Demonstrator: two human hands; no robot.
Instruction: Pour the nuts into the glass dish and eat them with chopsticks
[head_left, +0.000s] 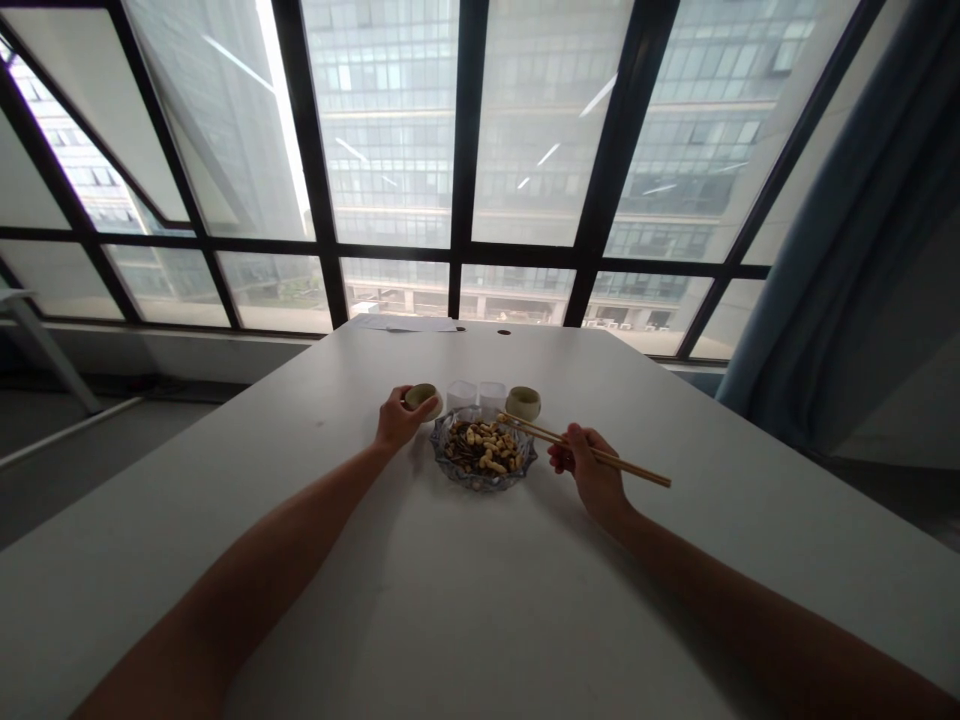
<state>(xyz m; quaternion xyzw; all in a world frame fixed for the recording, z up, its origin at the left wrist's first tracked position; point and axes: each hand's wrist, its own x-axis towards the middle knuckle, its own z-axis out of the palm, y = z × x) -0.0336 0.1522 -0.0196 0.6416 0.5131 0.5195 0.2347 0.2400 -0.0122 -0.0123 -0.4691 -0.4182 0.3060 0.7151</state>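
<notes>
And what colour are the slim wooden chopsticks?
The chopsticks are yellowish tan, seen in the head view.

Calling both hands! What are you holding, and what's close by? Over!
Left hand: gripping green cup. Right hand: holding chopsticks, tips by far rim of glass bowl. Close by: second green cup, two clear containers.

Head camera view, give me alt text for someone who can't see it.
A person's right hand holds chopsticks with their tips over a glass bowl of peanuts and dark seeds, while the left hand grips a small green cup. Two clear containers and another green cup stand behind the bowl on a white table facing large windows.
</notes>
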